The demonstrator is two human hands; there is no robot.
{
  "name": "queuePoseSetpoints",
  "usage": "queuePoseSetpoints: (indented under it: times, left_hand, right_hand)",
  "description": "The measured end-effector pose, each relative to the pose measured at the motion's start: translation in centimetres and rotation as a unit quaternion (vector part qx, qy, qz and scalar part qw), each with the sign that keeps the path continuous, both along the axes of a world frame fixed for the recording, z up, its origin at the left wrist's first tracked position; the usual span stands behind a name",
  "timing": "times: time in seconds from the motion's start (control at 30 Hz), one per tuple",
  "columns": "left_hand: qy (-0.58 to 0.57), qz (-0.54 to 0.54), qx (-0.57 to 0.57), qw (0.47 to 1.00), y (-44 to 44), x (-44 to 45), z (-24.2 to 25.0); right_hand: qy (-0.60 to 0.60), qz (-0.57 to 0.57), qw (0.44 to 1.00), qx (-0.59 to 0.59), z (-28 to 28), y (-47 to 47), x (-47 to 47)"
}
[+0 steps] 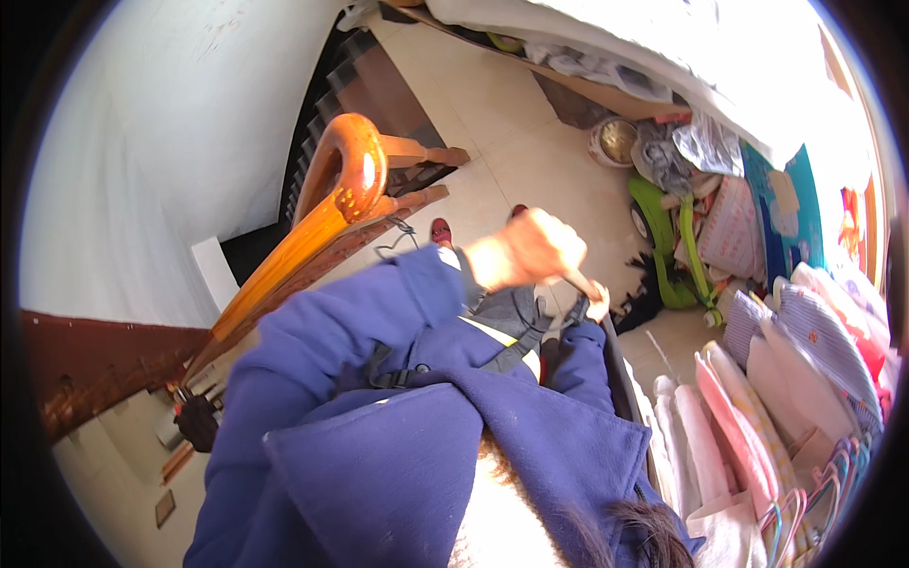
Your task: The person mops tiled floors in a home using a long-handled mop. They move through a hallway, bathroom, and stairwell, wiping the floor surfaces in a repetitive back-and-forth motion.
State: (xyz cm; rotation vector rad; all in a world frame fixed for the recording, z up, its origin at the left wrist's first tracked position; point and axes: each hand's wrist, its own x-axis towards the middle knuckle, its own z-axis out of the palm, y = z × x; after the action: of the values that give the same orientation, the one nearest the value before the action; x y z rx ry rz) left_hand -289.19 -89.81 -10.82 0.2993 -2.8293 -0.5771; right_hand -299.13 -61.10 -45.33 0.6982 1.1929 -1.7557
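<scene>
My left hand (529, 248), blurred by motion, is closed in a fist over my lap, with a narrow brown rod-like thing (581, 282) coming out of its lower side. At the other end of that thing is my right hand (599, 302), small and partly hidden, its fingers around the end. A dark strap or cord (577, 311) lies by my right wrist and loops towards my waist. Both arms wear blue sleeves. Below them are the wide collar of a blue coat (383, 468) and a black strap buckle (398, 378).
A wooden stair handrail (284, 263) curves at the left, above dark stairs (376, 85). Clothes on hangers (738, 426) hang at the lower right. Beyond them on the tiled floor are a green wheeled toy (664, 241), a bucket (616, 140) and bags (735, 227).
</scene>
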Motion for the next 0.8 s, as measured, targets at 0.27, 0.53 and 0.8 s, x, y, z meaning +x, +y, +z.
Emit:
queuePoseSetpoints:
  times: [0.27,0.53,0.8]
  left_hand:
    - [-0.211,0.087,0.056,0.972,-1.7,4.3,2.7]
    - [-0.207,0.289,-0.090,0.930,-5.0,17.6,14.4]
    - [-0.297,0.610,0.019,0.735,-1.8,18.7,23.2]
  right_hand:
    - [-0.346,0.044,0.923,-0.161,4.8,-5.6,0.4]
    - [-0.652,0.239,0.719,-0.007,6.9,-18.9,6.2]
    - [-0.699,0.534,0.470,0.071,13.5,-38.8,16.3]
